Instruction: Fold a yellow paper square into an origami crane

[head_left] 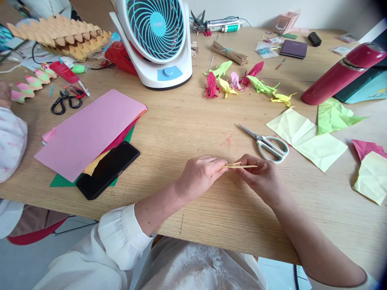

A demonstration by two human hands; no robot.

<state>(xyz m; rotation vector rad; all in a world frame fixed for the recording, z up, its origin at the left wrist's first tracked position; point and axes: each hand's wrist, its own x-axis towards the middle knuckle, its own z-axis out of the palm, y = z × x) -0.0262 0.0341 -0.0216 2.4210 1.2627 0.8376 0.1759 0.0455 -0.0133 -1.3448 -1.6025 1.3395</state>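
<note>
Between my two hands, above the wooden table, is a small, thin folded piece of yellow paper point(242, 166), seen almost edge-on. My left hand point(201, 175) pinches its left end with the fingers pressed together. From the other side, my right hand point(260, 175) holds the same paper between thumb and fingers, and narrow points of it stick out in front of those fingers. White-handled scissors point(273, 148) lie just beyond my right hand, their blades toward the upper left. Creased pale yellow sheets point(305, 139) lie to the right of the scissors.
A white fan point(169, 74) stands at the back. Folded paper figures point(236, 80) and a red flask point(338, 76) are behind and right. Coloured paper point(96, 129), a black phone point(107, 171) and black-handled scissors point(65, 100) lie left. Another person's sleeve point(12, 145) is at the left edge.
</note>
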